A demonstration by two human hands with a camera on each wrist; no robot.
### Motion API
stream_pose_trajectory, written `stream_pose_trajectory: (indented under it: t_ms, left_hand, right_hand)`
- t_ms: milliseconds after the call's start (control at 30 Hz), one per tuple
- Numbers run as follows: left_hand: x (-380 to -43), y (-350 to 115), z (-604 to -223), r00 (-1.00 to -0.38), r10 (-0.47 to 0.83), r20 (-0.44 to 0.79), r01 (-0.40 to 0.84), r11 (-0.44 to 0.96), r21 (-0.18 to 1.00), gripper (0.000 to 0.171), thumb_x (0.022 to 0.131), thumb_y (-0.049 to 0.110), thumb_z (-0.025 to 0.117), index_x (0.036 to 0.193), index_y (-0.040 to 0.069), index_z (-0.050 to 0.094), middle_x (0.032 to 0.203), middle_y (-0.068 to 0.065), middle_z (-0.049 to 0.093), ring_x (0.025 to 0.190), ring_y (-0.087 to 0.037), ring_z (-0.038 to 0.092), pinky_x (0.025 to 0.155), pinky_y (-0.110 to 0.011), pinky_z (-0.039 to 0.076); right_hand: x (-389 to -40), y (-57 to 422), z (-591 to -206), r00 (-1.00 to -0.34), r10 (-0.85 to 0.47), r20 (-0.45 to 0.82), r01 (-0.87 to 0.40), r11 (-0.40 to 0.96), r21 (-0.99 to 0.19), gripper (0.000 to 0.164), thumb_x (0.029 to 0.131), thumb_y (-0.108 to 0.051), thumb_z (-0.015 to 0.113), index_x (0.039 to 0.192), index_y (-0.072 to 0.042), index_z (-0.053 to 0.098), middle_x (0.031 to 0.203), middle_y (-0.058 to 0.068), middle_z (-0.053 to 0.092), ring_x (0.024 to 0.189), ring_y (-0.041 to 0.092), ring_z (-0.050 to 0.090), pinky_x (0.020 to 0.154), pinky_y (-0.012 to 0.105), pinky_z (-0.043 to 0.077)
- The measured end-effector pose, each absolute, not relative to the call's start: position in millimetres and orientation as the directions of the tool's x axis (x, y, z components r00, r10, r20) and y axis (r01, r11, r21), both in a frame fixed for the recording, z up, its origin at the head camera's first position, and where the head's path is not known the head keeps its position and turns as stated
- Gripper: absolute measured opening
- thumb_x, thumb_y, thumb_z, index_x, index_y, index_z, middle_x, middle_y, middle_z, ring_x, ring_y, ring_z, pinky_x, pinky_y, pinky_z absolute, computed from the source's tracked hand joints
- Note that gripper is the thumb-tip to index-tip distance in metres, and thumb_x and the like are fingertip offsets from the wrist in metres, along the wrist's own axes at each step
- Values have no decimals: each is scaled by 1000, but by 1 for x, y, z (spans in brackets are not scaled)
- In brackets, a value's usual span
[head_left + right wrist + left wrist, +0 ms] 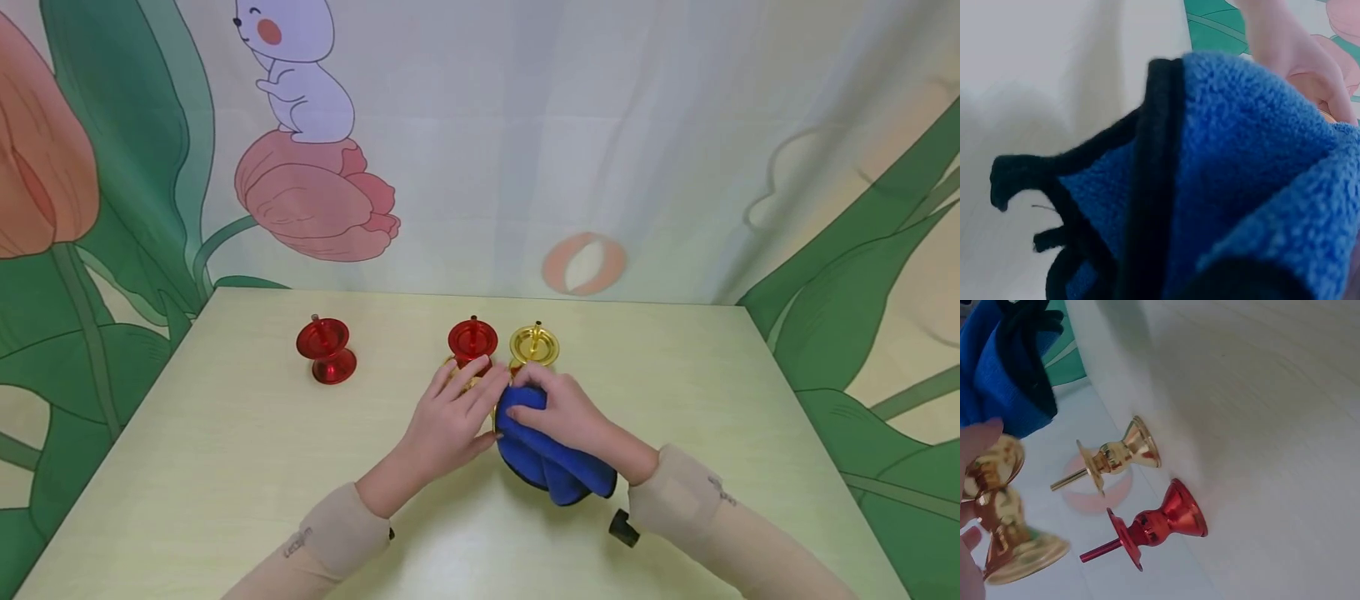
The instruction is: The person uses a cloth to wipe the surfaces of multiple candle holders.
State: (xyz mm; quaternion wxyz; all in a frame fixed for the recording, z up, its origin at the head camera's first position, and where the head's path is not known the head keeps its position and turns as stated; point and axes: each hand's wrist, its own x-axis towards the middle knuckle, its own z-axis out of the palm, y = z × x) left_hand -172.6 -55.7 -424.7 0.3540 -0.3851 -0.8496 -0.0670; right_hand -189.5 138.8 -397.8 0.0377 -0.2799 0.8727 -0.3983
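Note:
My left hand (453,425) grips a gold candlestick (1007,519), held in the air and tilted, with its flared base showing in the left wrist view. My right hand (570,412) pinches a folded blue cloth (555,454) with black edging and brings it against the candlestick's upper end, which the cloth hides. In the right wrist view the cloth (1241,162) fills most of the frame, and its loose corners hang down. Just beyond the hands stand a red candlestick (472,337) and a second gold candlestick (534,343), both upright, each with a spike in its dish.
Another red candlestick (324,342) stands apart on the left of the pale table (225,467). A curtain (480,150) printed with flowers and a white animal hangs behind the table's far edge.

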Motion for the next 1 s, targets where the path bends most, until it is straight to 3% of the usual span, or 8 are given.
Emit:
stream_pose_trajectory:
  t_ms: [200,333,433,600,700,833,1000]
  left_hand:
    - [-175,-61,-413,-598,655,462,739,674,2,95,61,54,72,134,6,36,133,-5,46,126,-22,37,105,-45,26]
    - [-176,-62,-408,-637,670,381,734,678,36,95,60,55,72,134,6,37,131,-4,49,125,-20,39,104,-45,27]
    - [-175,-60,-412,-605,662,443,740,673,5,91,59,51,74,131,6,40,126,-5,53,124,-20,41,103,-45,29]
    - [-172,-58,-423,-463,626,628,703,691,-170,83,62,47,75,128,7,44,124,-4,55,122,-20,43,101,-43,33]
    - [-170,-58,-425,-441,621,648,691,696,-197,87,60,50,75,129,7,43,127,-5,52,123,-20,43,101,-42,33]
    - [-168,-61,-418,-523,639,564,726,680,-97,94,58,52,75,132,7,39,130,-5,49,124,-21,41,102,-43,30]
    - [-169,-63,-405,-651,667,363,721,693,19,95,60,54,73,135,10,35,130,-3,50,120,-19,46,101,-43,32]
  right_hand:
    - [-186,138,-401,-800,-570,185,-548,571,-612,20,77,-16,67,90,-13,52,85,4,64,74,13,59,66,25,50]
    - [-183,136,-400,-798,-572,189,-553,572,-606,21,77,-17,67,91,-12,52,87,5,65,76,14,61,68,27,51]
    - [-183,136,-401,-819,-545,179,-514,560,-650,21,77,-16,67,91,-12,53,88,5,64,77,15,60,68,28,51]
    - [-185,135,-400,-862,-487,142,-411,507,-758,19,77,-15,67,92,-12,54,90,4,63,80,16,57,69,27,48]
    - [-186,137,-399,-853,-499,153,-429,505,-749,19,78,-14,66,91,-11,54,90,4,62,79,16,56,69,26,48]
    - [-183,139,-399,-830,-532,168,-494,560,-665,19,77,-16,67,90,-13,53,88,4,64,76,14,59,68,27,50]
    - [-179,138,-398,-800,-578,160,-536,569,-624,20,78,-18,67,92,-13,53,91,5,66,79,15,61,70,31,53]
